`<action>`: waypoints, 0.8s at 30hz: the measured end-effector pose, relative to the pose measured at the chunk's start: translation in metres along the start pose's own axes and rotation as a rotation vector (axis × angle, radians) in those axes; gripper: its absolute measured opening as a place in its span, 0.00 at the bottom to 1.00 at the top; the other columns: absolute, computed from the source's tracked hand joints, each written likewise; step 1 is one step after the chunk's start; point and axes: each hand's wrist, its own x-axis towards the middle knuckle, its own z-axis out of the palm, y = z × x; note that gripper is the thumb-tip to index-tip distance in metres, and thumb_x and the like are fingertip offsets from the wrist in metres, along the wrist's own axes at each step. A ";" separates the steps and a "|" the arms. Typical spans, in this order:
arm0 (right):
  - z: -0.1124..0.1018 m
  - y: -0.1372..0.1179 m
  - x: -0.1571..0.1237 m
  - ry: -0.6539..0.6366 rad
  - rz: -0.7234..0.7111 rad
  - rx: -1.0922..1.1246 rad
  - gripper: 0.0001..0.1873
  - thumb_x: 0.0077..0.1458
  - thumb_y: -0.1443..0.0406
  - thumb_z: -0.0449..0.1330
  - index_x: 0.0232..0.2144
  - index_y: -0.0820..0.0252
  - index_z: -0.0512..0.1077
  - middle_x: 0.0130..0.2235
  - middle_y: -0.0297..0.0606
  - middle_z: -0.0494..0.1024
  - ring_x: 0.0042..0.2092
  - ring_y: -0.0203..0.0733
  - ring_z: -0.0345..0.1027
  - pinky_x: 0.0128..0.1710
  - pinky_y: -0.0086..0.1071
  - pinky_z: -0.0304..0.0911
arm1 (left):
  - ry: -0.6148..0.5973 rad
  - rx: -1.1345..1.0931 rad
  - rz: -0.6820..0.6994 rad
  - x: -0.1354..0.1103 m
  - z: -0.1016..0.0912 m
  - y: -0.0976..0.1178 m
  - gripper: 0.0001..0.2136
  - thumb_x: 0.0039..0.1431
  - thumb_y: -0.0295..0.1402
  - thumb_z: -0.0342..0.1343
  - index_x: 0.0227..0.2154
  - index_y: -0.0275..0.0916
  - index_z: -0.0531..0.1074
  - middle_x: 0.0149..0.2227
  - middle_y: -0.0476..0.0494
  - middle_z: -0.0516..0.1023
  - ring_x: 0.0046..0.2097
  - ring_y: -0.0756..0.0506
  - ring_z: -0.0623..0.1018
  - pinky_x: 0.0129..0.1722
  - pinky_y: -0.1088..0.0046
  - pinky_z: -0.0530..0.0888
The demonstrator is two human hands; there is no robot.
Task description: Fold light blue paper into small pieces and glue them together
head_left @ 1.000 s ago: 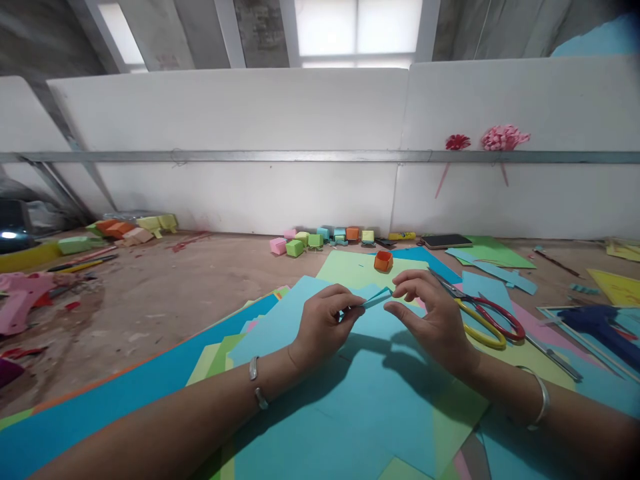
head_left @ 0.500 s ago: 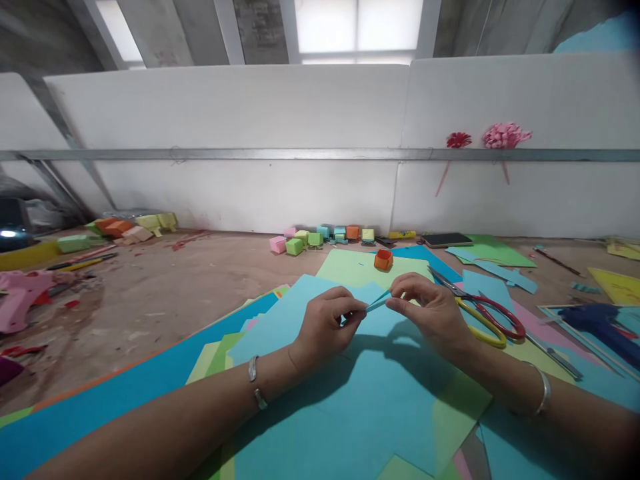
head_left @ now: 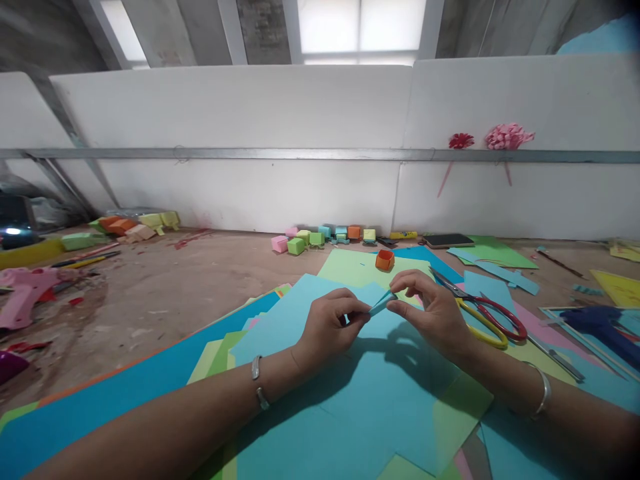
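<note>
Between my two hands is a small folded strip of blue paper (head_left: 381, 303), held above the stacked sheets. My left hand (head_left: 337, 325) pinches its left end between thumb and fingers. At the other end, the thumb and fingertips of my right hand (head_left: 431, 313) close on the strip from above and below. Under both hands lies a light blue sheet of paper (head_left: 320, 413), with their shadows on it. Just beyond the strip, a small open orange paper box (head_left: 385, 260) sits on a pale green sheet (head_left: 345, 265).
Scissors with red and yellow handles (head_left: 493, 320) lie right beside my right hand, near a craft knife (head_left: 557, 359). A dark blue glue gun (head_left: 600, 330) is at far right, a pink one (head_left: 25, 293) at far left. Several small paper cubes (head_left: 316, 239) stand along the white board.
The strip's two layers look slightly wider apart at the right end, where my right fingers have shifted a little. The view has moved slightly; both hands keep their hold.
</note>
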 end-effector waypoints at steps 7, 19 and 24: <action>-0.001 0.000 -0.001 0.028 -0.057 -0.047 0.06 0.51 0.63 0.67 0.33 0.54 0.75 0.38 0.37 0.74 0.42 0.44 0.67 0.40 0.37 0.64 | -0.019 0.009 -0.034 -0.001 0.000 -0.002 0.03 0.53 0.25 0.60 0.29 0.36 0.79 0.25 0.47 0.75 0.21 0.54 0.69 0.22 0.80 0.68; -0.002 -0.003 0.002 0.003 0.120 -0.013 0.06 0.49 0.62 0.66 0.30 0.57 0.75 0.36 0.39 0.77 0.40 0.45 0.70 0.39 0.39 0.67 | -0.056 -0.005 -0.109 0.000 0.000 0.001 0.05 0.52 0.23 0.58 0.27 0.37 0.78 0.25 0.49 0.74 0.22 0.54 0.69 0.22 0.80 0.68; -0.003 -0.009 0.005 -0.201 0.247 0.020 0.09 0.51 0.59 0.63 0.31 0.58 0.77 0.33 0.38 0.79 0.35 0.42 0.71 0.37 0.37 0.67 | -0.072 -0.023 -0.118 0.000 0.000 0.002 0.05 0.52 0.24 0.58 0.27 0.37 0.78 0.25 0.48 0.74 0.23 0.54 0.68 0.23 0.79 0.67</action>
